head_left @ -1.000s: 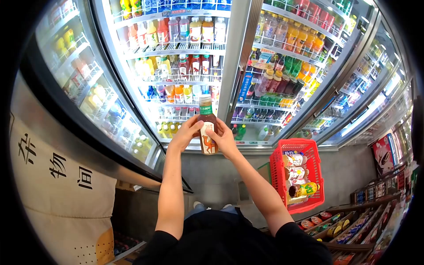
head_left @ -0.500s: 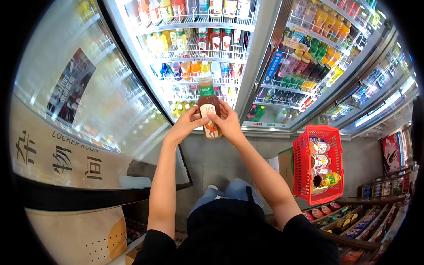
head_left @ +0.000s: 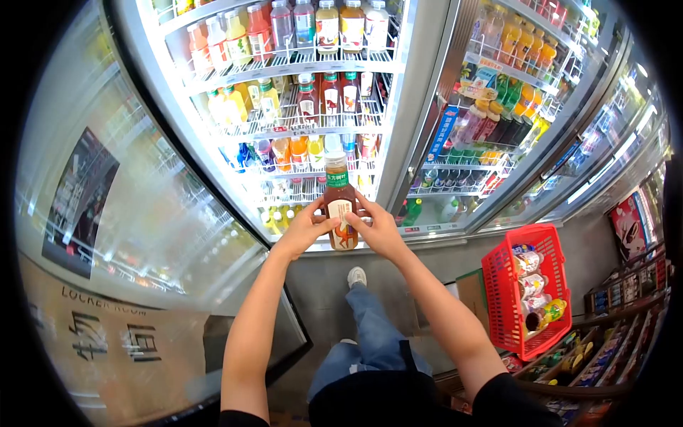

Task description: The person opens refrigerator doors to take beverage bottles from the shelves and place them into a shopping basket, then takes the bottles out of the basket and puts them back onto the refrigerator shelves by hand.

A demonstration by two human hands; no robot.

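Observation:
A bottle of brown tea (head_left: 341, 206) with a white cap, a green neck band and a pale label stands upright between my two hands. My left hand (head_left: 309, 231) grips its left side, thumb across the label. From the right, my right hand (head_left: 378, 229) holds it the same way, its thumb also on the front. Behind the bottle is the open drinks fridge (head_left: 284, 67), lit white, with several wire shelves of drinks. Similar dark tea bottles (head_left: 329, 96) with green caps stand on one of its middle shelves.
The fridge's glass door (head_left: 178, 213) is swung open on my left. A red shopping basket (head_left: 505, 299) holding several bottles sits to my right, beside a cardboard box (head_left: 471, 295). Closed fridges (head_left: 491, 114) line the right, and snack racks (head_left: 605, 349) stand at lower right.
One foot has stepped forward toward the fridge. The fridge shelves look closer, and the bottle, still in both hands, sits lower in view. The basket also appears lower and further right.

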